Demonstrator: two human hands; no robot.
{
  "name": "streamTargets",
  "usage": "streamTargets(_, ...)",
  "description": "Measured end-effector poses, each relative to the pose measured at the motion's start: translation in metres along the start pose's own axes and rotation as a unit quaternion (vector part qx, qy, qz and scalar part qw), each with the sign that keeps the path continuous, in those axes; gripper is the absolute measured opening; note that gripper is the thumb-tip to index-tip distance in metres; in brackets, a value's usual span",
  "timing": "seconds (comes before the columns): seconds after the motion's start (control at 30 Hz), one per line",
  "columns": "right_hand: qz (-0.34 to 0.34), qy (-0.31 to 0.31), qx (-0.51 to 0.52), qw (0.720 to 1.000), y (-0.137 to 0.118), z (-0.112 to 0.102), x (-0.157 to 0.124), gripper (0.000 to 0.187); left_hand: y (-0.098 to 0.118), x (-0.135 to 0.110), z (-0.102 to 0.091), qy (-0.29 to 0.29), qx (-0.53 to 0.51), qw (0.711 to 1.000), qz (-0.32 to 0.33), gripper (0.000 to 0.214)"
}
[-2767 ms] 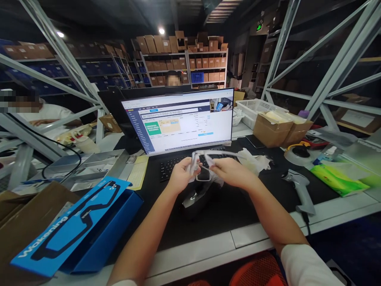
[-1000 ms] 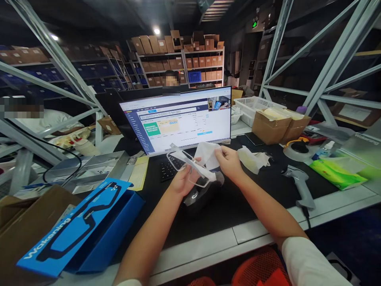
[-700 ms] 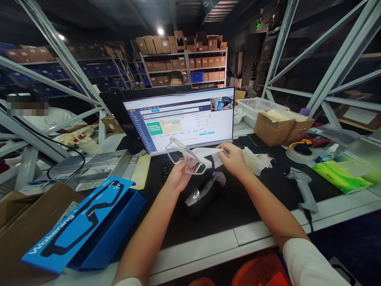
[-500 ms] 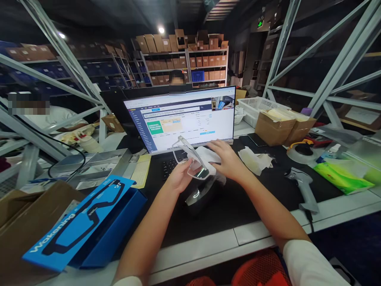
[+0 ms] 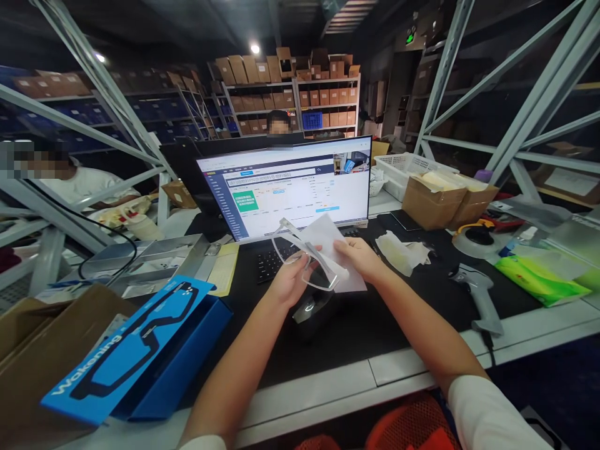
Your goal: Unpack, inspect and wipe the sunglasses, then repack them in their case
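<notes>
In front of the monitor, my left hand [image 5: 289,281] is closed on a pair of clear-framed glasses [image 5: 330,275], gripping them near the middle. A flat white sheet [image 5: 355,281], like a tissue or wipe, is pinched in my right hand [image 5: 363,256]. The sheet lies behind the glasses as I see them and overlaps them; whether it presses on the lens I cannot tell. Below my hands a dark glossy object [image 5: 312,307] rests on the black mat, its kind unclear. Part of the keyboard [image 5: 268,265] shows behind my left hand.
A blue box [image 5: 169,356] printed with a glasses outline lies at left beside a brown carton [image 5: 51,344]. At right are a crumpled white wipe [image 5: 403,252], a barcode scanner [image 5: 475,297], a tape roll [image 5: 478,239] and a green tissue pack [image 5: 539,275]. The monitor [image 5: 290,187] stands behind.
The white sheet, bunched around the glasses before, is now spread flat in my right hand. My right hand's fingers went from spread to pinching, and it lowered slightly. The glasses stay in my left hand.
</notes>
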State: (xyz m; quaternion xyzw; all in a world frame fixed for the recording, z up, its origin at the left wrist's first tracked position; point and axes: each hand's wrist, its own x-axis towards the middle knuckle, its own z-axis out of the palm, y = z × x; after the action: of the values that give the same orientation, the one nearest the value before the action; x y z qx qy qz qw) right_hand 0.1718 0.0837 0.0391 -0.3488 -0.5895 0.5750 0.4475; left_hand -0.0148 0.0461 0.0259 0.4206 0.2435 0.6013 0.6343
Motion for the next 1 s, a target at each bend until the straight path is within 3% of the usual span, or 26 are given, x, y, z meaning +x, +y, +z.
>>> streamTargets(0.13,0.003,-0.085,-0.086,0.993,0.000,-0.002,0.000,0.044,0.000,-0.002,0.001,0.013,0.028,0.999,0.029,0.037)
streamTargets(0.27,-0.106,-0.004,-0.081,0.991,-0.006,-0.008,0.000,0.040,0.013,-0.006,-0.005,-0.044,0.171,0.984,0.027,0.034)
streamTargets(0.37,-0.114,-0.017,-0.096,0.989,-0.015,-0.013,-0.006,0.041,0.023,-0.011,-0.007,-0.107,0.305,0.946,0.006,0.034)
streamTargets(0.47,-0.099,-0.066,-0.167,0.979,-0.026,-0.017,-0.015,0.026,0.031,-0.015,-0.001,-0.166,0.405,0.899,0.023,0.030)
streamTargets(0.57,-0.086,-0.113,-0.238,0.961,-0.034,-0.019,-0.024,0.022,0.035,-0.018,0.008,-0.218,0.464,0.856,0.059,0.025)
streamTargets(0.67,-0.091,-0.144,-0.285,0.943,-0.039,-0.018,-0.029,0.021,0.036,-0.019,0.012,-0.243,0.484,0.838,0.067,0.020)
streamTargets(0.73,-0.105,-0.133,-0.309,0.936,-0.040,-0.019,-0.029,0.021,0.036,-0.019,0.012,-0.239,0.463,0.851,0.062,0.017)
streamTargets(0.8,-0.115,-0.092,-0.313,0.938,-0.039,-0.021,-0.025,0.020,0.035,-0.018,0.009,-0.194,0.410,0.888,0.066,0.019)
streamTargets(0.93,-0.140,0.076,-0.294,0.942,-0.032,-0.026,-0.012,0.026,0.029,-0.018,0.004,-0.037,0.291,0.952,0.093,0.032)
streamTargets(1.0,-0.154,0.146,-0.285,0.935,-0.027,-0.025,-0.007,0.029,0.024,-0.019,0.004,-0.019,0.242,0.967,0.083,0.035)
